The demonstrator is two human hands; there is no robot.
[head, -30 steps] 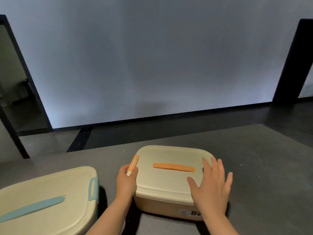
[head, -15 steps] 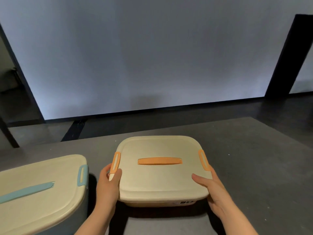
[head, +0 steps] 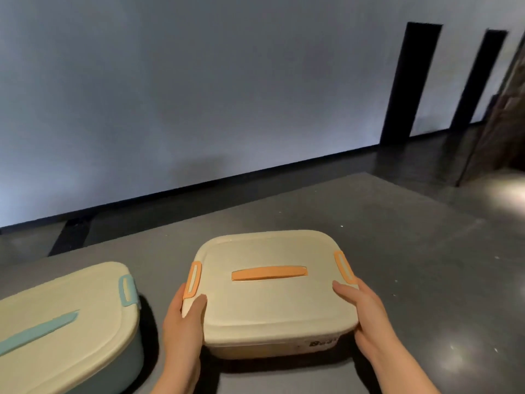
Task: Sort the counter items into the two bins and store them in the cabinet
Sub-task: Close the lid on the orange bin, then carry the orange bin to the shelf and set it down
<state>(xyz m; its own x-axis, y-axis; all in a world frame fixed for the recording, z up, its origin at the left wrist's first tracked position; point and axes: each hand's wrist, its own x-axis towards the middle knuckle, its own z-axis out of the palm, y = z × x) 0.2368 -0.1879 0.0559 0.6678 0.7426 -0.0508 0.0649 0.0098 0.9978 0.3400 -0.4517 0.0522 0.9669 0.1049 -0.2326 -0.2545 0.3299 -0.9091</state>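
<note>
- Hands grip the orange-trimmed bin from both sides: the left hand wraps its left wall, thumb lying on the lid's near-left corner just below the left orange clip; the right hand curls round the near-right corner, thumb on the lid edge just below the right orange clip.
- Between the two hands lies the cream lid, closed, with a flat orange handle set along its middle, ahead of both thumbs.
- The bin's near wall shows under the lid between the wrists, a dark printed label beside the right wrist; whether the base touches the counter cannot be told, though a shadow sits beneath it.
- Left of the left hand, across a narrow dark gap, stands the blue-trimmed bin, lid on, its blue clip facing the left hand.
- Right of the right hand the grey counter runs bare to its right edge; ahead of the fingers it runs bare to its far edge.
- Beyond that edge lie dark floor and a pale wall, with two dark upright openings far off to the right.
</note>
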